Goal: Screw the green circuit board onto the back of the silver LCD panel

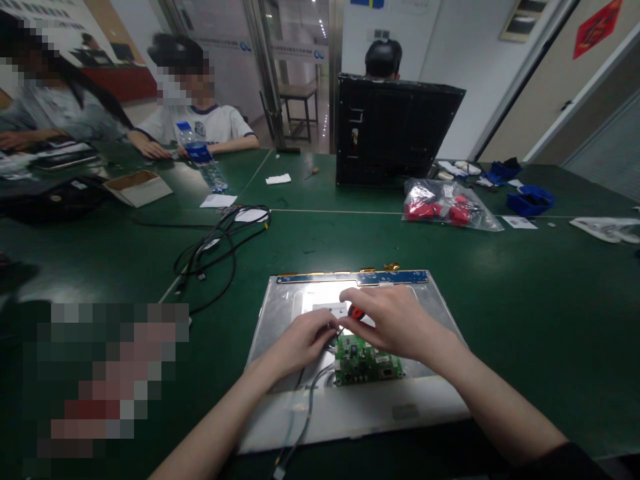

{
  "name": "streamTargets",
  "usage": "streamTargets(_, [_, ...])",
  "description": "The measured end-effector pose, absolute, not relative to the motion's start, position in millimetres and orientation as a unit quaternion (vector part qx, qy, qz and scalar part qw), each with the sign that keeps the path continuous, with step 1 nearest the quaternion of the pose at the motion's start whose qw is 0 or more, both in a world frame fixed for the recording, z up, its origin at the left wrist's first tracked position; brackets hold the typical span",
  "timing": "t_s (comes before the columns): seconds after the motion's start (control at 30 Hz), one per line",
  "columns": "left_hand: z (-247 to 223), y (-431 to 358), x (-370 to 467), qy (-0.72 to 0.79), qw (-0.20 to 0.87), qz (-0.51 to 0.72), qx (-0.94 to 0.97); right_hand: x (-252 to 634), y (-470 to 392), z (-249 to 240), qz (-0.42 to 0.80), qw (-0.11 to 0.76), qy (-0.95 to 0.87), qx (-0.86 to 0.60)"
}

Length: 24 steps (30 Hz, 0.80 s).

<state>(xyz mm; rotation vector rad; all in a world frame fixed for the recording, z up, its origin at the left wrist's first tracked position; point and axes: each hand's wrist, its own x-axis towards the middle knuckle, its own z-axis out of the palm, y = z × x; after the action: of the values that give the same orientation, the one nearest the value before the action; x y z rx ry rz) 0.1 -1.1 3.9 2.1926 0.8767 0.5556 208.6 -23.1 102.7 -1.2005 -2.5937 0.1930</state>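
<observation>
Before me lies a flat display panel (425, 397) with its metal back up and a blue circuit strip (320, 279) along the far edge. A green circuit board (367, 363) sits on its middle. My right hand (387, 320) is closed around a screwdriver with a red and black handle (356, 311), its shaft pointing down toward the board's upper left corner. At that corner my left hand (313, 333) is pinched close to the shaft; what its fingertips hold is hidden. Grey cables (310, 407) run from the board's left side toward me.
Black cables (233, 247) lie coiled at the left, near a water bottle (203, 157) and an open cardboard box (139, 189). A large black monitor casing (395, 133) stands at the back, beside a plastic bag with red items (445, 205). Other people sit across the table.
</observation>
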Motion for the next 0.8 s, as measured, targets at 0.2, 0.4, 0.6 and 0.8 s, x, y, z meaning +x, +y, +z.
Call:
streamTargets(0.2, [2.2,-1.4,-0.1,0.341,0.348,0.218,0.845,207.4,-24.2,104.8,0.075,0.148,-0.898,-0.407])
streamTargets(0.4, [4.3,-1.3,-0.1,0.344,0.351,0.206,0.846,209.2,-24.6,107.3,0.082,0.142,-0.907,-0.387])
streamTargets(0.6, [4.0,-0.7,-0.9,0.337,0.337,0.204,0.855,207.9,-22.4,102.6,0.064,0.139,-0.900,-0.407])
streamTargets(0.8, [0.0,0.4,-2.3,0.334,0.341,0.198,0.856,208.0,-24.0,103.3,0.074,0.148,-0.901,-0.401])
